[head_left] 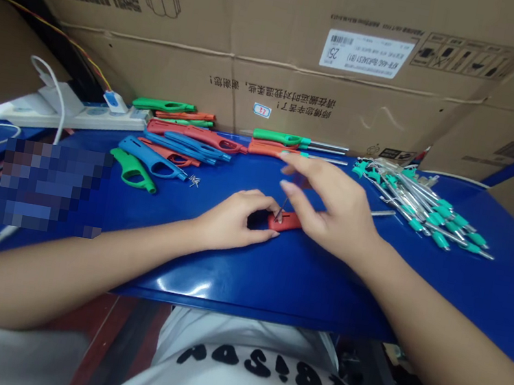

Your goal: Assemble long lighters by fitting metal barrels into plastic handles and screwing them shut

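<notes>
A red plastic handle shell lies flat on the blue table, near its middle. My left hand is curled round the shell's left end and pins it down. My right hand hovers over the shell's right part; thumb and a finger pinch a thin metal pin that stands on the shell, while the other fingers are stretched out. Most of the shell is hidden under both hands.
Blue, red and green handle shells lie at the back left, with tiny springs beside them. Assembled green and red pieces sit at the back centre. Metal rods with teal ends are piled right. A power strip and cardboard boxes stand behind.
</notes>
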The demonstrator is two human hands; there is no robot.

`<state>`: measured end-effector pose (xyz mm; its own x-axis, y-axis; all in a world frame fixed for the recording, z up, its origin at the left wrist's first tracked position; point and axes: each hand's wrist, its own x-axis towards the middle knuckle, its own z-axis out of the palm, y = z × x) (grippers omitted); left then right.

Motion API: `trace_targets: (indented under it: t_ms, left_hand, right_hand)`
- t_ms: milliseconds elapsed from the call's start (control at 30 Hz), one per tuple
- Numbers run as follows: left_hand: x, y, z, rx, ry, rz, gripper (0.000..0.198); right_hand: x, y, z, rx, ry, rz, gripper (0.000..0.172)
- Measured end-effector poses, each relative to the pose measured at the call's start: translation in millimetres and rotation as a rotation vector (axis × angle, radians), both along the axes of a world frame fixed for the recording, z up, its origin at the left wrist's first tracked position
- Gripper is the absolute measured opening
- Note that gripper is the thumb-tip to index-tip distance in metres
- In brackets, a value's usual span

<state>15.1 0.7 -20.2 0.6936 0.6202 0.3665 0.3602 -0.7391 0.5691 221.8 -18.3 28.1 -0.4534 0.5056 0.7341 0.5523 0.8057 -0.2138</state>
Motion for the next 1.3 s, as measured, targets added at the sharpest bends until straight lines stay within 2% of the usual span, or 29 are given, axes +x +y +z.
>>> trace_targets:
  t_ms: [100,233,300,433,633,800,933,1000,1100,1167,1233,1300]
  left_hand:
    - [-0.3,0.3,-0.2,-0.007,-0.002,0.0,0.018]
    - [-0.8,0.3,-1.1,0.001,0.011,0.012,0.019]
    - [-0.8,0.3,-1.2,0.003,0.006,0.012,0.019]
    - [-0.3,0.1,-0.4,-0.002,-0.017,-0.009,0.017]
    - [-0.3,-0.1,0.7,0.02,-0.013,-0.013,0.019]
    - [-0.5,-0.7,1.0,-0.001,-0.013,-0.016,0.018]
    - [-0.5,-1.2,0.7,0.006,-0.008,-0.014,0.019]
    - [-0.4,-1.0,0.3,0.013,-0.009,-0.013,0.019]
    - [-0.3,-0.5,-0.3,0.012,-0.016,-0.015,0.018]
    - [-0.4,-0.1,-0.8,0.009,-0.018,-0.02,0.018]
    - [-0.5,0.1,-1.3,0.014,-0.017,-0.021,0.018]
    - [-0.7,0.2,-1.5,0.024,-0.018,-0.019,0.018]
  right_hand:
    - [-0.4,1.0,0.1,-0.111,0.079,0.066,0.038]
    - [1.9,2.7,-0.2,0.006,0.077,-0.049,0.025]
    - [1.9,2.2,0.4,0.026,0.069,-0.058,0.025]
    - [0.0,0.1,2.1,-0.148,0.142,0.053,0.035]
    - [2.8,0.1,2.8,0.029,0.099,-0.045,0.022]
    - [1.6,1.7,2.5,-0.167,0.151,0.112,0.035]
    - [2.2,1.5,3.5,0.008,0.113,0.025,0.016]
    - [2.3,0.8,4.3,0.044,0.065,0.019,0.016]
    - [1.0,0.6,4.2,-0.124,0.056,0.127,0.032]
    - [0.3,1.8,3.0,-0.22,0.091,0.19,0.037]
    - [0.6,3.4,1.2,-0.17,0.109,0.148,0.031]
    - [1.7,4.6,-0.2,-0.044,0.08,0.046,0.023]
